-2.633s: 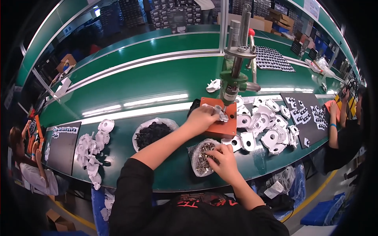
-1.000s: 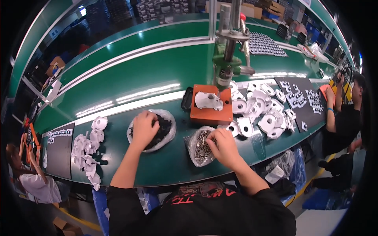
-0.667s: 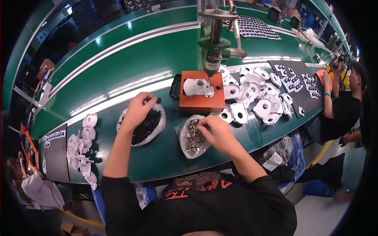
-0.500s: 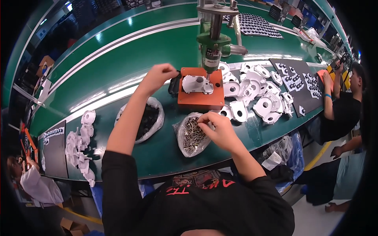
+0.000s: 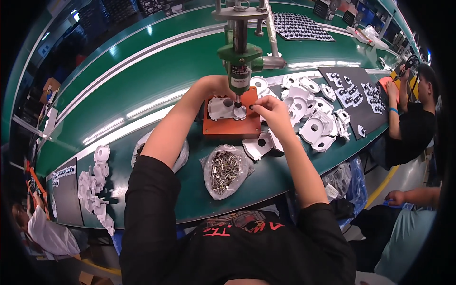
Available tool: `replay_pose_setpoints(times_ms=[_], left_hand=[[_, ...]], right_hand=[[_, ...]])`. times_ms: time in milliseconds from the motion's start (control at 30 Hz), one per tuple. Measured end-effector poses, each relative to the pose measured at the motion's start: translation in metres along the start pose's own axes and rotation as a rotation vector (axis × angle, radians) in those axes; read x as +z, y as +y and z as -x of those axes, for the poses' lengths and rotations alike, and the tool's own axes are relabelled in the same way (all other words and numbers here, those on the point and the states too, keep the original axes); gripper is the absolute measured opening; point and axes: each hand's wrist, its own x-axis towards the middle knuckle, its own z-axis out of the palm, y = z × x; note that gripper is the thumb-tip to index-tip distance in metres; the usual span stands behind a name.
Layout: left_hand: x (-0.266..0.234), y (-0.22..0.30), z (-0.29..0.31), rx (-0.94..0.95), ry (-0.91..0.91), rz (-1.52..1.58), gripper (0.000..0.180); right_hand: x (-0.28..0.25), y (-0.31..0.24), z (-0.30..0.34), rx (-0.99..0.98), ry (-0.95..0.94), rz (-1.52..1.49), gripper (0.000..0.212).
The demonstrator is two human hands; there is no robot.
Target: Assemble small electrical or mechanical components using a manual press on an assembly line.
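A white plastic housing (image 5: pixel 219 110) lies on the orange fixture block (image 5: pixel 231 128) under the green press (image 5: pixel 240 71). A small black piece (image 5: pixel 238 104) shows at its right end, below the press tip. My left hand (image 5: pixel 219 85) reaches in behind the press head; its fingers are bent together close to that tip, partly hidden, and what they hold is not clear. Over the block's right edge, my right hand (image 5: pixel 273 111) is closed in a pinch beside the housing. Anything between its fingertips is too small to make out.
A plastic bag of metal pins (image 5: pixel 223 173) sits in front of the block. Another bag (image 5: pixel 183 156) is partly behind my left forearm. White housings (image 5: pixel 316 128) pile up at right, with more white parts (image 5: pixel 97 175) at left. A dark mat (image 5: pixel 375 118) carries small assemblies; a co-worker (image 5: pixel 413 123) sits beyond.
My right hand has moved from the bag of pins up to the block's right side. My left hand has come right, in behind the press head. A black piece now shows on the housing.
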Motion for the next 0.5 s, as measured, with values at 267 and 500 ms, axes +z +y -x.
replay_pose_setpoints(times_ms=[267, 500], left_hand=[[0.009, 0.008, 0.020, 0.182, 0.207, -0.221, 0.034], [0.058, 0.000, 0.087, 0.040, 0.566, -0.019, 0.033]], right_hand=[[0.022, 0.017, -0.035, -0.077, 0.024, 0.203, 0.022], [0.034, 0.019, -0.033, -0.141, 0.080, 0.372, 0.018]])
